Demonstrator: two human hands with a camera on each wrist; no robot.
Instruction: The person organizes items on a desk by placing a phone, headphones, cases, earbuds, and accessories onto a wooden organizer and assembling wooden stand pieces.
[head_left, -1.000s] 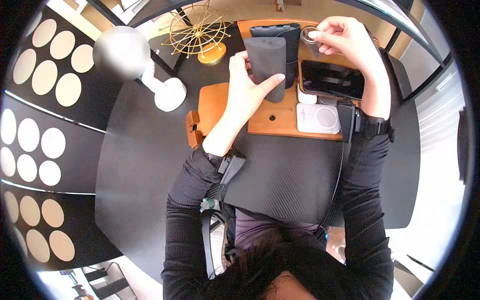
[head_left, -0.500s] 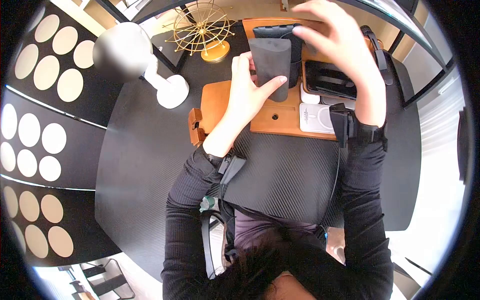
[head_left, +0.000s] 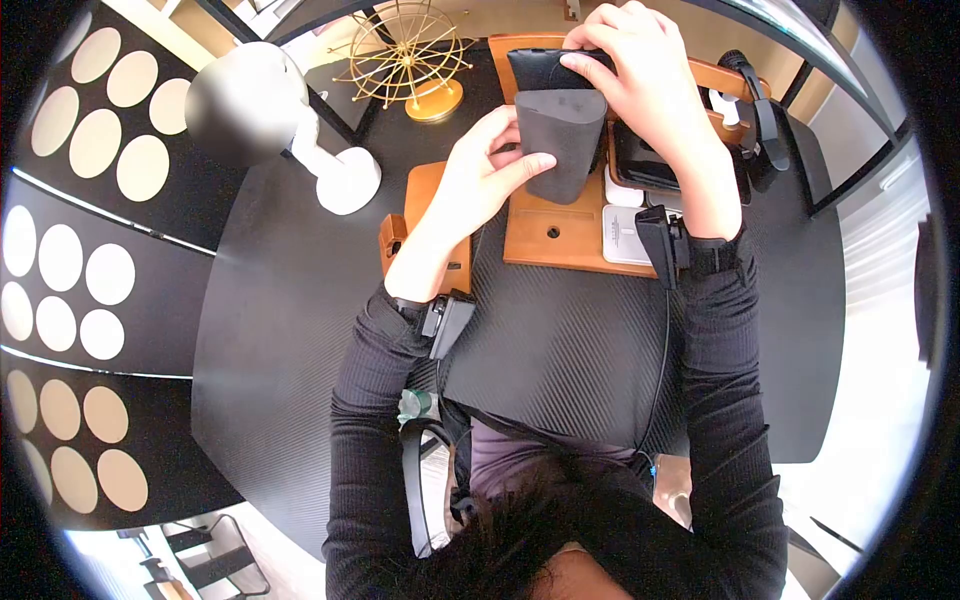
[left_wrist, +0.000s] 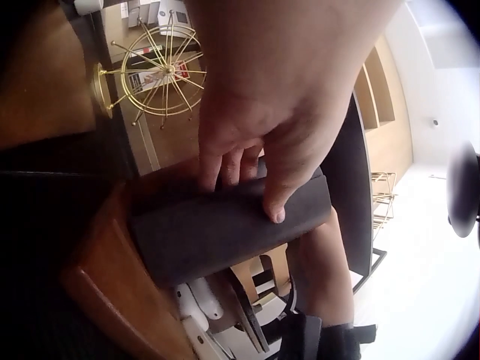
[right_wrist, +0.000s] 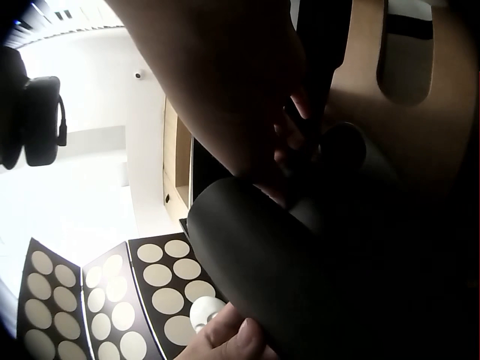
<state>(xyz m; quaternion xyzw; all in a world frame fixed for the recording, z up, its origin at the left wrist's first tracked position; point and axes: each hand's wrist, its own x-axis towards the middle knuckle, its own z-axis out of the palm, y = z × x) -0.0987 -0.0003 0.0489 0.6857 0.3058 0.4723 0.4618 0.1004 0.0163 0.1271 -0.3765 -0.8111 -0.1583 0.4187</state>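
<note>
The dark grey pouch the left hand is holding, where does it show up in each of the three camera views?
Head: the dark grey pouch is top centre, upright over the wooden tray, gripped by the left hand.
Left wrist: the pouch runs across the middle, under the fingers.
Right wrist: the pouch fills the lower centre.
Shared landmark: the left hand's thumb on the pouch appears in all three views.

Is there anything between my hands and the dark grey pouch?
Nothing visible. The left hand already grips the dark grey pouch directly, thumb across its front. The right hand rests at its top edge, fingers curled over the black case behind it.
</note>
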